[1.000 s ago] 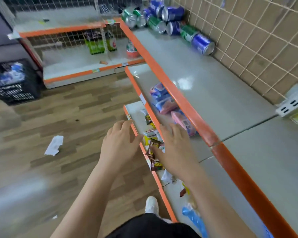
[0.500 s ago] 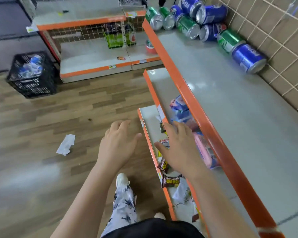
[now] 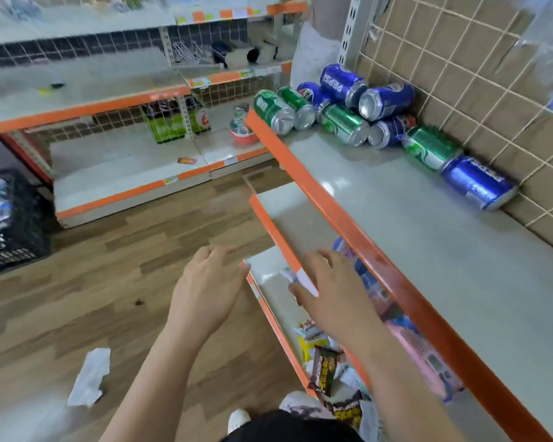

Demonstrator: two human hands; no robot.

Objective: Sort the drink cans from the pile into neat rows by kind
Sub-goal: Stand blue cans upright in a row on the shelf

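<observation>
My left hand (image 3: 205, 291) hangs over the floor (image 3: 109, 266), just beside the corner of the lowest shelf. Its fingers are loosely spread and hold nothing. My right hand (image 3: 336, 298) hangs over the orange edges of the lower shelves (image 3: 300, 224), fingers straight, and also holds nothing.

The cans (image 3: 342, 106) lie on their sides in a pile at the far corner of the top shelf (image 3: 428, 234), well apart from both hands. Green and blue kinds are mixed, and some rest on others. The leftmost green can (image 3: 273, 111) touches the shelf's orange lip (image 3: 332, 199). The last blue can (image 3: 479, 183) lies against the wall grid (image 3: 492, 90).

From the pile toward me, the top shelf is open surface out to the lip. Packets (image 3: 324, 371) lie on the lower shelves by my right forearm. A paper scrap (image 3: 90, 374) lies on the floor, and a crate (image 3: 10, 218) stands at the far left.
</observation>
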